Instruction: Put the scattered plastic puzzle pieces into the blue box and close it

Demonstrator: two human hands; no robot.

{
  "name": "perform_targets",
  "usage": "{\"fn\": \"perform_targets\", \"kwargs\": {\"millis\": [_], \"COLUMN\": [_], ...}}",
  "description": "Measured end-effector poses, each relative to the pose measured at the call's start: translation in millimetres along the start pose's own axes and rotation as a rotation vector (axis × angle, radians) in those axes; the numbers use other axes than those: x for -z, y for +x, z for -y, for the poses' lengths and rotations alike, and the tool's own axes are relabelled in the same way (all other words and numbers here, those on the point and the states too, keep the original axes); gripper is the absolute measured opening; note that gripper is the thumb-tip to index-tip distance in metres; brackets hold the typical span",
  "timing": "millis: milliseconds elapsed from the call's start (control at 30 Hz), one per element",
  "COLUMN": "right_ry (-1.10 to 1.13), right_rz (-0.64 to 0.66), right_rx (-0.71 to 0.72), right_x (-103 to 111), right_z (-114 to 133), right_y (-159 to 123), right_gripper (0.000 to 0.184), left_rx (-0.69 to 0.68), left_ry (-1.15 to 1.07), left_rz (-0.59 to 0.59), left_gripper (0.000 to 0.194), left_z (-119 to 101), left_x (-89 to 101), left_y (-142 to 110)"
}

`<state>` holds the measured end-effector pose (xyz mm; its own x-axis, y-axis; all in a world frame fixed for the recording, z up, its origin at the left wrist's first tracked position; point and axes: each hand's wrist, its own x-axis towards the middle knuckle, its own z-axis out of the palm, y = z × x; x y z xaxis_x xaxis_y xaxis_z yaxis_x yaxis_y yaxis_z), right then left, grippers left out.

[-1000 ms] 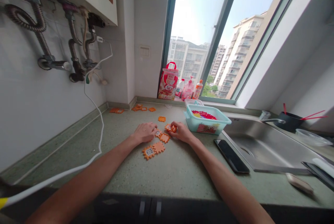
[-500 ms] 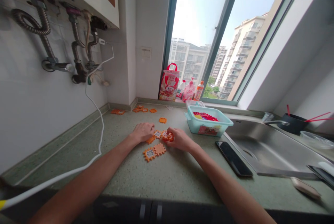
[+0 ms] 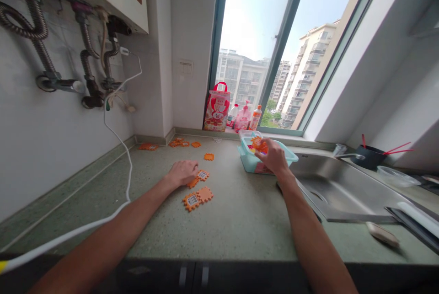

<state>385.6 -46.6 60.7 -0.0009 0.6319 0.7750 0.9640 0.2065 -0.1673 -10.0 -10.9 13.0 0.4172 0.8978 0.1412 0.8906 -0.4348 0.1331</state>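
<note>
The pieces in my right hand look like matt plastic with toothed edges, the tub like smooth plastic; my bench has speckled, stone-like satin, the sink softly shiny metal, the hoses ribbed metal, the cord smooth plastic

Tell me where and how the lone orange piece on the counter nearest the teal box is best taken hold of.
Probably by pinching two opposite notched edges of the orange piece, from above and the right: it lies flat on the counter, leaving only its edges to pinch, and other orange pieces lie leftward and nearer.
</note>
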Motion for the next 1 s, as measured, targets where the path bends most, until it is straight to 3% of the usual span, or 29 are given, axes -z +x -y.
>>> {"fn": "perform_targets", "kwargs": {"millis": [100, 200, 267, 333, 433, 533, 667, 833, 933, 1000], "right_ry": [-0.15, -0.195, -0.098, 0.097, 0.36, 0.428, 0.404, 0.37, 0.476, 0.539], "right_rz": [0.068, -0.048, -0.127, -0.075, 0.243, 0.504, 0.591, 0.452, 0.362, 0.427], "right_rx": [-0.163, -0.106, 0.013, 0.171, 0.433, 0.548, 0.374, 0.153, 0.15, 0.213], "right_x": [14, 18, 12, -3, -36, -68, -83, -74, -68, -67], "right_z": [-37, -30, -1, 40, 99, 128, 113, 88, 102, 119], "right_y": [0, -3, -6, -12, -29, -46, -49, -42, -47, -51], "right_gripper": [0.035, 0.031, 0.025, 0.022, 0.032, 0.028, 0.01, 0.017, 0.025, 0.026], "left_rx": [-0.001, 0.08, 0.144, 0.156, 0.108, 0.03, -0.083, -0.153, -0.141, -0.091], "left_ry": [0.016, 0.062, 0.079, 0.063, -0.013, -0.083, -0.276, -0.617, -0.757, -0.853], "left_rz": [-0.006, 0.016, 0.054, 0.075, 0.034, -0.013, 0.019, 0.076, 0.069, 0.056], "left_gripper": [0.043, 0.044, 0.045, 0.048, 0.054, 0.055, 0.056, 0.062, 0.064, 0.063], "left_z": [1, 5, 6, 4, -2, -6, -4, -4, -4, -3], "left_x": [2.2, 6.9, 8.7, 7.5, 1.9, -2.9, -4.9, -11.4, -17.2, -19.9], "left_y": [1, 0, -1, -2, -1, 1, 2, 4, 8, 11]}}
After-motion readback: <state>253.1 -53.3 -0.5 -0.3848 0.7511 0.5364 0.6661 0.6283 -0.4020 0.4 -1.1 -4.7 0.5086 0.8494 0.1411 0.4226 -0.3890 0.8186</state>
